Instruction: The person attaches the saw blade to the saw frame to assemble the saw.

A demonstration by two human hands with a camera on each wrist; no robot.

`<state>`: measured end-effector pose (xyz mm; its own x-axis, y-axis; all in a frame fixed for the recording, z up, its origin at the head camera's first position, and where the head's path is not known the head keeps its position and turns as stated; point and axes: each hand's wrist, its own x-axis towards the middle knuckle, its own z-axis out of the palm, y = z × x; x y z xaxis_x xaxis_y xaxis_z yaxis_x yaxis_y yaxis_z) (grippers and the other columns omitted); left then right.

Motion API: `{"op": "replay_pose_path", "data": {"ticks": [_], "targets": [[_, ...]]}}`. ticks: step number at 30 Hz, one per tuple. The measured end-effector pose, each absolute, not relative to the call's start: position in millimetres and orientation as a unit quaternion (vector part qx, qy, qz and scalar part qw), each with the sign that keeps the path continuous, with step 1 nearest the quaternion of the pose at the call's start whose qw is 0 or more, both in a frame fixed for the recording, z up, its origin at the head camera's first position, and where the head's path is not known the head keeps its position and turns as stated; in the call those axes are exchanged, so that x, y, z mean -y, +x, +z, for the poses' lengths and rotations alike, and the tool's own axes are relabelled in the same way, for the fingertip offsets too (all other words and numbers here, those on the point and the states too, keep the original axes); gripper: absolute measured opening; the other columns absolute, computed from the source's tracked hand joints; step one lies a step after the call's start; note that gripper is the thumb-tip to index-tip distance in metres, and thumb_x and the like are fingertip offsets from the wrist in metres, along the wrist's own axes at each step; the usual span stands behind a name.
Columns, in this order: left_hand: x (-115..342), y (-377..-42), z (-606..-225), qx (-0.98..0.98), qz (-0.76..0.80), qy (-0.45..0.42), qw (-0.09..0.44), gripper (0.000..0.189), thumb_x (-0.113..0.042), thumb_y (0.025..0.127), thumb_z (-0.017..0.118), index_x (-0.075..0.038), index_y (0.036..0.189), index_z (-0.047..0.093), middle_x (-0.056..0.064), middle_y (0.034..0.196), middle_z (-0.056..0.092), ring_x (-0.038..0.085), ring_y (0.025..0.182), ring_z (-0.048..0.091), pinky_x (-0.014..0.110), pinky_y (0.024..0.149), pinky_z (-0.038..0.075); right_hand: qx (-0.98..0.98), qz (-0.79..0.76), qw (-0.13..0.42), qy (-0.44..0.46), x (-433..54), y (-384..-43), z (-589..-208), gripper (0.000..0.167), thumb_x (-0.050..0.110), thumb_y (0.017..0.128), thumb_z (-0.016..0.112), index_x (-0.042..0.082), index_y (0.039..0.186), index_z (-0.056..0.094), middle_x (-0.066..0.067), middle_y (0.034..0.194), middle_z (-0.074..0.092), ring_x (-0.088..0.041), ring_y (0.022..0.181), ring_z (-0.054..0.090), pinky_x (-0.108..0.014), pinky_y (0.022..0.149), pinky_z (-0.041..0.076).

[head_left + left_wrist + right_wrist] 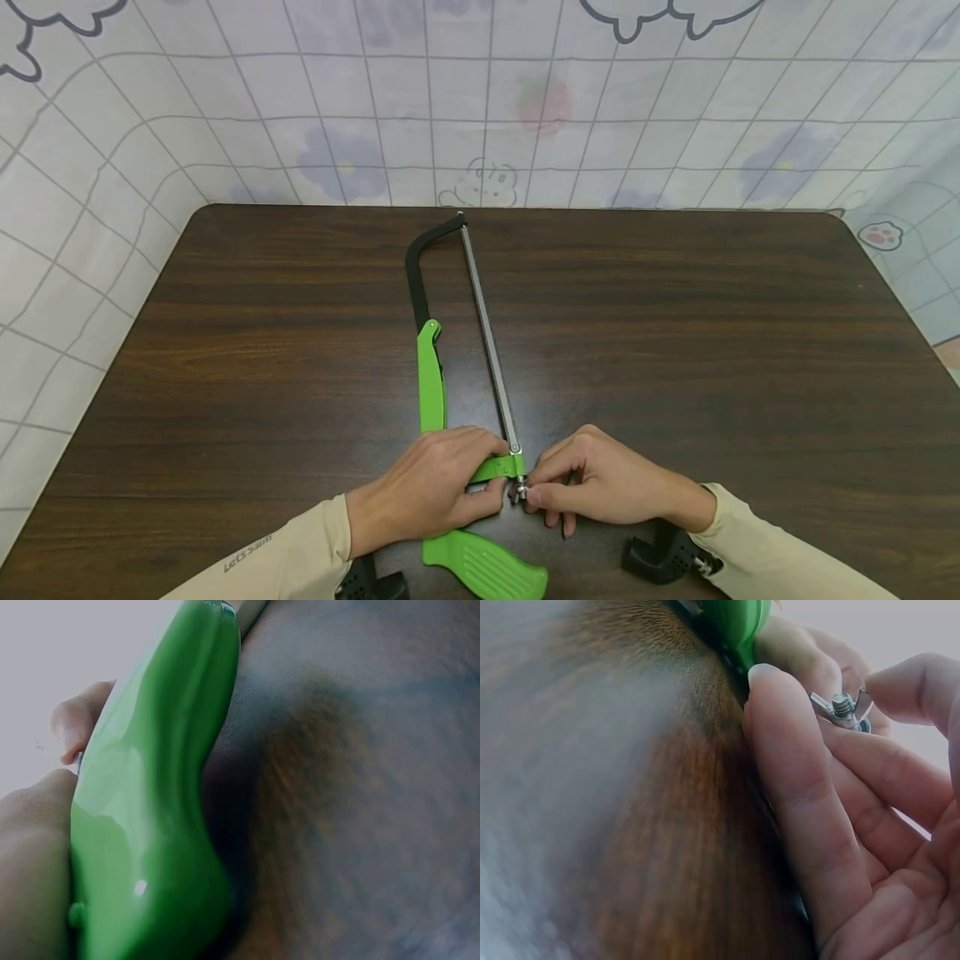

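A hacksaw (pixel 431 383) with a black and green frame lies on the table, its far end pointing away from me. Its grey blade (pixel 487 342) runs along the right side, and the green handle (pixel 487 567) is nearest me. My left hand (pixel 431 483) grips the green frame just above the handle, thumb and fingers around the lower arm. In the left wrist view the green body (pixel 150 825) hides most of that hand. With thumb and index finger, my right hand (pixel 600 479) pinches the metal wing nut (pixel 842 705) on the threaded end below the blade.
Dark wood-grain table (pixel 712 350) extends around the saw. Behind its far edge hangs a white gridded cloth (pixel 465 92) with printed figures, also along the left and right sides. Black wrist devices (pixel 663 554) sit under both forearms.
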<state>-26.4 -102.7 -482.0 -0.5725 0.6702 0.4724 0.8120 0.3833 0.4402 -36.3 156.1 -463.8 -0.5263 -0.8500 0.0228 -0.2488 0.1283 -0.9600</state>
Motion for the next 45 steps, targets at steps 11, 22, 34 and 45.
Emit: {"op": "replay_pose_path", "data": {"ticks": [11,22,34,45], "targets": [[102.7,-26.4,-481.7,0.828,-0.327,-0.444,0.099,0.022,-0.014,0.088,0.068,-0.016,0.109,0.064,-0.01,0.088,0.067,-0.003,0.071,0.048,0.008,0.065,0.041,-0.692,-0.526,0.293,-0.398,-156.5,-36.3,-462.6,0.021,0.008,0.104,0.057,0.005,0.103,0.078,-0.012,0.081,0.075,-0.006,0.06,0.07,-0.027,0.052,0.058],[103.1,-25.6,-480.9,0.83,-0.328,-0.441,0.09,0.022,-0.013,0.088,0.068,-0.016,0.11,0.064,-0.008,0.09,0.069,-0.003,0.072,0.048,0.008,0.065,0.041,-0.69,-0.53,0.294,-0.396,-156.6,-36.1,-464.0,0.02,0.008,0.103,0.059,0.004,0.104,0.078,-0.013,0.081,0.075,-0.008,0.06,0.07,-0.027,0.051,0.058],[102.4,-25.5,-482.3,0.828,-0.328,-0.444,0.101,0.022,-0.014,0.088,0.069,-0.016,0.109,0.063,-0.009,0.09,0.069,-0.003,0.073,0.051,0.009,0.065,0.043,-0.688,-0.536,0.295,-0.392,-157.0,-35.5,-464.7,0.019,0.009,0.103,0.06,0.005,0.103,0.078,-0.014,0.079,0.074,-0.013,0.058,0.07,-0.027,0.051,0.057],[102.2,-25.8,-482.2,0.83,-0.322,-0.443,0.107,0.023,-0.014,0.087,0.069,-0.016,0.109,0.064,-0.008,0.093,0.07,-0.002,0.075,0.054,0.011,0.067,0.046,-0.691,-0.535,0.301,-0.381,-156.0,-35.3,-461.4,0.018,0.014,0.103,0.061,0.009,0.102,0.079,-0.011,0.079,0.074,-0.004,0.06,0.069,-0.027,0.051,0.057]]}}
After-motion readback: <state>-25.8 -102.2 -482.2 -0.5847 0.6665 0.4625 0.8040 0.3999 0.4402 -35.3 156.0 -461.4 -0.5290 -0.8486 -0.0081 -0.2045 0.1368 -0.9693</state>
